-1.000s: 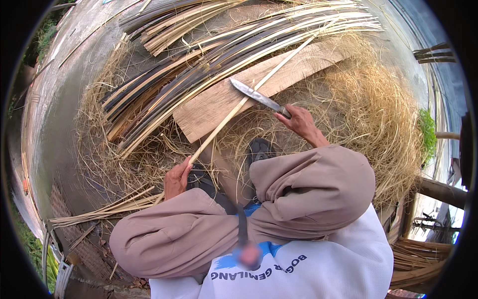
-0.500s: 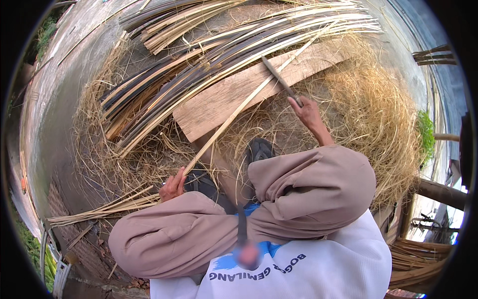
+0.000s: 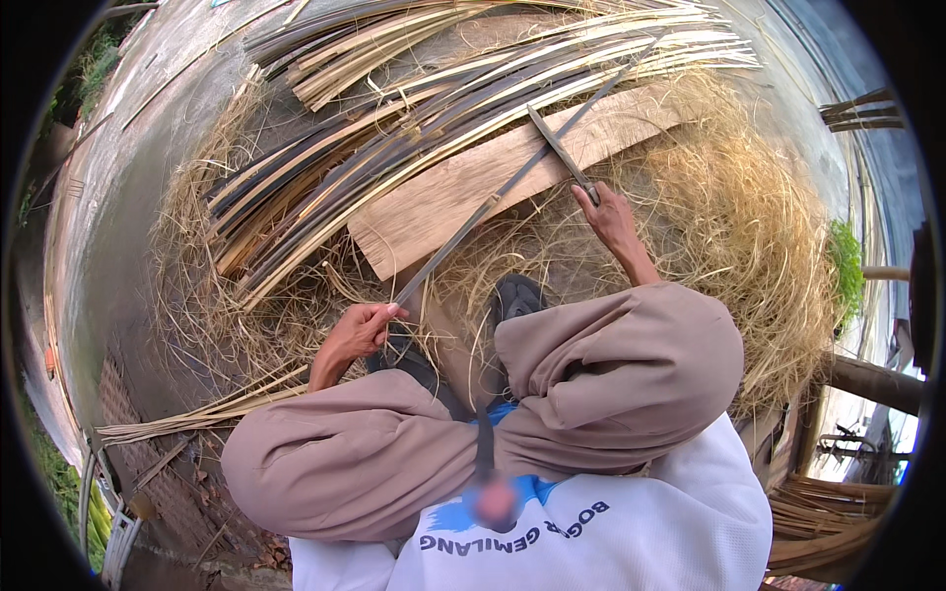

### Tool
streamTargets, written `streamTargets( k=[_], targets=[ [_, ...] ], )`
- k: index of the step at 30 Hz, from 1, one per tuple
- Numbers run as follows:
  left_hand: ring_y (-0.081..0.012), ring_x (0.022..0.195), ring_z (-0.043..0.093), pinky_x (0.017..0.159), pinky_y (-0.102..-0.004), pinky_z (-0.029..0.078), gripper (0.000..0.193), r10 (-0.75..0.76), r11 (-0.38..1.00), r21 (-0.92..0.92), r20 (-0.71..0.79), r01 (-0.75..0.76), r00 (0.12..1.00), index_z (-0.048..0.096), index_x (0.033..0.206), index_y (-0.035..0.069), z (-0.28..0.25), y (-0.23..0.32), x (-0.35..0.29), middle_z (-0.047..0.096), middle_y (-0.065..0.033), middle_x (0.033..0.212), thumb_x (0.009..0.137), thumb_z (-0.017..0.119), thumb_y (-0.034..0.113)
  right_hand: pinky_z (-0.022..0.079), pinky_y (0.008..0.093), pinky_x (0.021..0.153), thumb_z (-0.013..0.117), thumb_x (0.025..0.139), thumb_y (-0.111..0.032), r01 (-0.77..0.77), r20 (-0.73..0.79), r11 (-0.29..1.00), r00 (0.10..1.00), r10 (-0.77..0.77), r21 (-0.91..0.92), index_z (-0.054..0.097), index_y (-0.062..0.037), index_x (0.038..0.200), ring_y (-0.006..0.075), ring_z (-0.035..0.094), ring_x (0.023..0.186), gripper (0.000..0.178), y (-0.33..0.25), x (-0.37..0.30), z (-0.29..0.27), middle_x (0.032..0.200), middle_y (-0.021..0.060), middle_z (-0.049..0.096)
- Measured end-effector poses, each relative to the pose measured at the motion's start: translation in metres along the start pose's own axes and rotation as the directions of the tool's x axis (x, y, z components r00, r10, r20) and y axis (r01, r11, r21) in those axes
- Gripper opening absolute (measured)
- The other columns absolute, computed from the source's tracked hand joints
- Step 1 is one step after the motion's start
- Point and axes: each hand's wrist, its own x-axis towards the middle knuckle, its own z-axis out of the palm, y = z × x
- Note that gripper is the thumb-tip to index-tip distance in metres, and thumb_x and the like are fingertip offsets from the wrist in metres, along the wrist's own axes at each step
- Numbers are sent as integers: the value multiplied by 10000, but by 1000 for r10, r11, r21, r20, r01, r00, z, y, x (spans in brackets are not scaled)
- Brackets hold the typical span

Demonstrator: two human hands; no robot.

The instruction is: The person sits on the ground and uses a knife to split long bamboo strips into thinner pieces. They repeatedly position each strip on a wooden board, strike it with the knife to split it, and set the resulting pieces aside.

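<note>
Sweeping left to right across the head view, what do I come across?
Small bundle of pale strips, left hand, farther dark shoe, right hand, green plant near the right edge.

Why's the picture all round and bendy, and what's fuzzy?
Head view: wide fisheye, so corners go black and the long pale-brown wooden plank looks bowed; head view: the slim grey metal knife looks fairly sharp; head view: a round pinkish patch on the white cloth shirt is blurred.

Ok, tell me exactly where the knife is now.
In the head view, the knife is right of centre in the upper half, its handle in the right hand, its blade crossing the dark strip over the wooden board.
</note>
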Motion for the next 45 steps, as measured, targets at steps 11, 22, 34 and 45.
streamTargets(
  k=[11,22,34,45],
  targets=[
    [-82,689,592,626,-271,465,317,-149,988,-76,-171,138,974,715,963,2,-23,-83,-74,699,-4,785,1042,638,300,461,448,551,599,994,-560,-267,123,921,963,241,284,613,9,786,295,590,528,607,5,14,5,605,178,594],
    [-349,624,620,601,-412,459,226,405,898,391,-553,-202,728,717,907,0,19,-51,-27,661,-195,734,994,657,200,527,507,648,663,956,-537,273,260,959,923,-283,76,622,-87,886,398,663,667,457,-52,-60,-1,640,148,617],
    [-174,560,553,549,-339,430,173,246,926,378,-559,-21,792,722,905,24,-15,-131,-77,638,-132,682,946,730,192,504,470,572,628,960,-598,35,252,999,967,-36,10,603,-61,838,332,634,604,551,-32,-33,-7,644,140,619],
    [-131,579,562,553,-319,443,192,47,943,299,-549,144,834,748,1113,65,-48,-205,-138,658,-103,700,951,730,168,471,453,511,524,1009,-622,-214,-31,974,977,212,-78,597,-36,720,240,563,501,657,76,84,-72,569,101,584]
  ],
)
